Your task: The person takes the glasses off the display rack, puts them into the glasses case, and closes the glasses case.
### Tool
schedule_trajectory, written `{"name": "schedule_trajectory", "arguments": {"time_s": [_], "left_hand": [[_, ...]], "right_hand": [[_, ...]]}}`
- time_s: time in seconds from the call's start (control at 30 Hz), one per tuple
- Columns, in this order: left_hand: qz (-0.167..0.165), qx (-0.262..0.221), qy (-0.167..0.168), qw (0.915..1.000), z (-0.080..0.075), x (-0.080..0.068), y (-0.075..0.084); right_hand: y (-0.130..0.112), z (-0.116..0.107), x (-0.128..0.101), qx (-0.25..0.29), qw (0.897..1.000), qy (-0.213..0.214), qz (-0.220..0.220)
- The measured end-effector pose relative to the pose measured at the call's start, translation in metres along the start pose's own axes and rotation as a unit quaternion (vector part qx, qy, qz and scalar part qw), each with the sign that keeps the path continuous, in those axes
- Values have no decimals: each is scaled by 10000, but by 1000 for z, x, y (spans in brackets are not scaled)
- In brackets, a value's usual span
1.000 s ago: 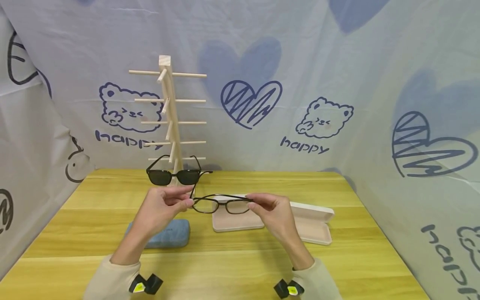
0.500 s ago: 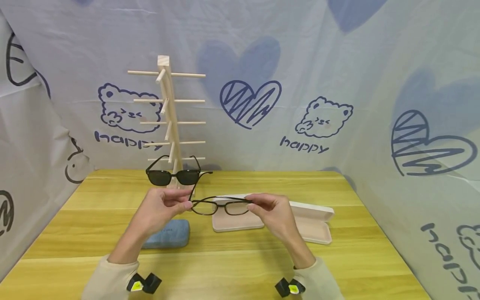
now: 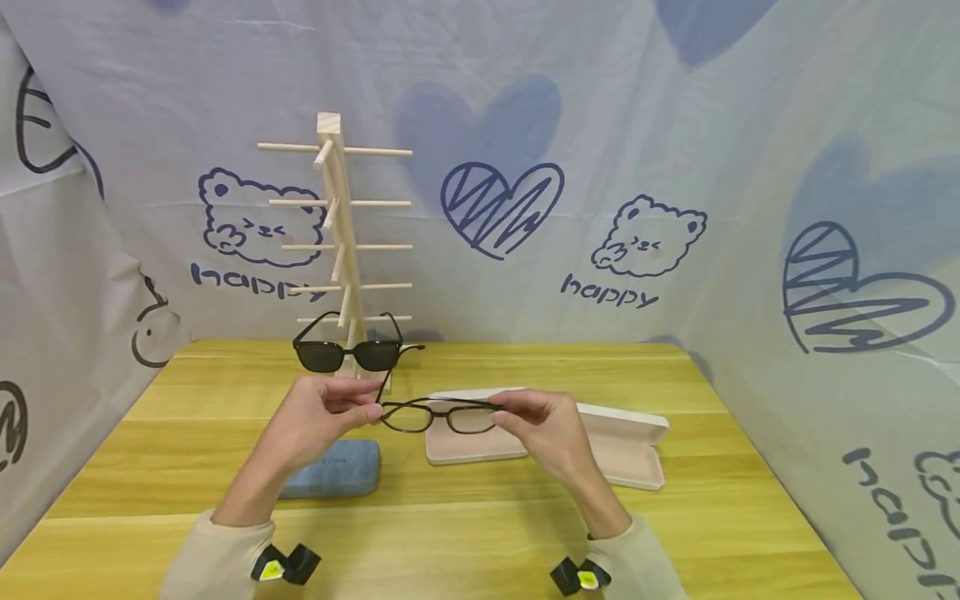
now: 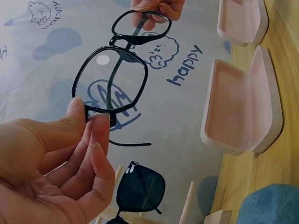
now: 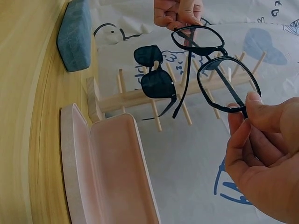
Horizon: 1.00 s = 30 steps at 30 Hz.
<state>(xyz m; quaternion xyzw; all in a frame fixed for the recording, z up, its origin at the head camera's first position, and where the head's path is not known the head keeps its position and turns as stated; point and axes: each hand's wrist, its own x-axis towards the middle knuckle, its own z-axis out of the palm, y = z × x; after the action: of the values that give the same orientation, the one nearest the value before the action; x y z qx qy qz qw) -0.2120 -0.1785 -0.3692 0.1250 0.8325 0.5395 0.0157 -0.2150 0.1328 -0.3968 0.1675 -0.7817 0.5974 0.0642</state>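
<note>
Black-framed eyeglasses with clear lenses point(image 3: 438, 414) are held up over the table, between my two hands. Thumb and fingers of my left hand point(image 3: 318, 421) pinch the frame's left end by the hinge. My right hand point(image 3: 551, 429) pinches the opposite end, also seen close up in the right wrist view. The left temple arm point(image 3: 385, 385) points away from me, unfolded; the other temple arm point(image 5: 229, 85) lies folded across behind the lenses. Just beyond my left hand, black sunglasses point(image 3: 322, 357) hang low on a wooden display stand point(image 3: 341, 200).
A blue glasses case point(image 3: 341, 471), closed, lies on the wood-grain table point(image 3: 420, 542) below my left hand. Two pale pink cases stand open, one behind the eyeglasses point(image 3: 465, 450) and one right of my right hand point(image 3: 630, 462). A printed cloth point(image 3: 495, 108) hangs behind.
The eyeglasses have dropped slightly and shifted a little left, both hands keeping their pinch. The sunglasses, stand and cases stay put.
</note>
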Motion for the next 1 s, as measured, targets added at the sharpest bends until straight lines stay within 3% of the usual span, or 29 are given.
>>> {"name": "schedule_trajectory", "arguments": {"time_s": [0.57,1.0], "left_hand": [[273,-115,-193,9994,0,-2,-6],[399,-54,-245,9989,11,3,-6]], "right_hand": [[0,0,2,-74,9996,-209,187],[4,-4,3,-353,9991,-167,145]]}}
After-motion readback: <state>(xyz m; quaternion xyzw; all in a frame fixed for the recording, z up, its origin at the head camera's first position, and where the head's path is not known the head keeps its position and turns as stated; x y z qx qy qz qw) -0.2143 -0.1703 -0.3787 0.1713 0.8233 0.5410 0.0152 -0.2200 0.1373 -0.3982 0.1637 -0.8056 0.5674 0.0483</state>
